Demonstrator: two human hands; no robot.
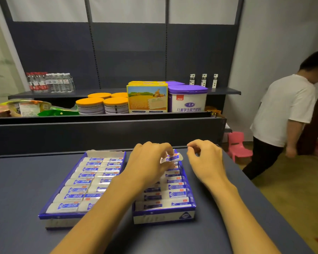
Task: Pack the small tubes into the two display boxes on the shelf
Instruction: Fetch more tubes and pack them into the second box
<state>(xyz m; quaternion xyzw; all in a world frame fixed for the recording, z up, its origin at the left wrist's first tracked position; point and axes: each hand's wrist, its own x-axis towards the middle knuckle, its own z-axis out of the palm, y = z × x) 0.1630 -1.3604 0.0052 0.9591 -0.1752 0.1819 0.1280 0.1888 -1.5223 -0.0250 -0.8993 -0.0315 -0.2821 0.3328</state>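
Two blue-and-white display boxes lie side by side on the dark shelf top. The left box (63, 216) holds two columns of white tubes with blue labels. The right box (163, 216) also holds rows of tubes, partly hidden by my left arm. My left hand (149, 162) reaches over the far end of the right box and pinches one small tube (172, 158) between fingers and thumb. My right hand (204, 158) hovers just right of that box with its fingers curled, thumb and forefinger pinched together; whether anything is in them I cannot tell.
Behind the shelf top a higher shelf carries orange-lidded cans (102, 105), a yellow carton (147, 98), a purple-lidded tub (187, 99) and snack bags (26, 108). Water bottles (50, 82) stand further back. A person in a white shirt (283, 114) and a pink stool (238, 145) are at the right.
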